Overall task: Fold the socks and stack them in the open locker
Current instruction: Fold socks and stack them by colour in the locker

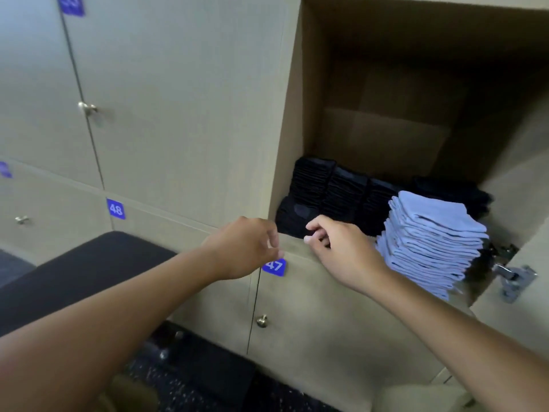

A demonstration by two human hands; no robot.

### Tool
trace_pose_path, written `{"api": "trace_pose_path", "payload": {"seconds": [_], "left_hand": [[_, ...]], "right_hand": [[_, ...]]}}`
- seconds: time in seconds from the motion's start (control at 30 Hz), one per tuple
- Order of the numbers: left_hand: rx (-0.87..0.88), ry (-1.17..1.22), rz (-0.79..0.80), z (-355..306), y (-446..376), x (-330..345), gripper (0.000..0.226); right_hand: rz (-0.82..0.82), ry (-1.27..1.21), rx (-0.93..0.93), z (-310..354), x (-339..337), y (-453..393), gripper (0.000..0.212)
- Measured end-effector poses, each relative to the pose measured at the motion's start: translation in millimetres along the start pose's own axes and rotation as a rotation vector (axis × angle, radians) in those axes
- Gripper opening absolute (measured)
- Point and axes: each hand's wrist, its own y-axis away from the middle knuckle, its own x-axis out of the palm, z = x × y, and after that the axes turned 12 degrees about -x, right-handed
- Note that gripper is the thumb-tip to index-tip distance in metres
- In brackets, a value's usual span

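The open locker (292,138) holds rows of folded black socks (341,191) along its floor. A tall stack of folded light-blue socks (430,242) stands at the front right. My right hand (341,248) reaches over the locker's front edge, its thumb and curled fingers pinching the near edge of a folded black sock (292,215) at the front left. My left hand (246,248) hovers just left of it, outside the locker, with its fingers loosely curled and holding nothing.
Closed locker doors fill the wall, numbered 48 (116,209) and 47 (274,266), each with a small knob (262,320). A black padded bench (83,272) stands at the lower left. A metal door hinge (515,278) juts out at the locker's right.
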Motion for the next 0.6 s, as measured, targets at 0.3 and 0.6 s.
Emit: {"api": "trace_pose_path", "payload": {"seconds": [0.3, 0.6], "left_hand": [[-0.118, -0.098, 0.006, 35, 16, -22, 0.021], [-0.251, -0.185, 0.012, 90, 58, -51, 0.016]], "right_hand": [[0.254, -0.149, -0.037, 27, 35, 4, 0.007], [0.341, -0.215, -0.194, 66, 53, -5, 0.020]]}}
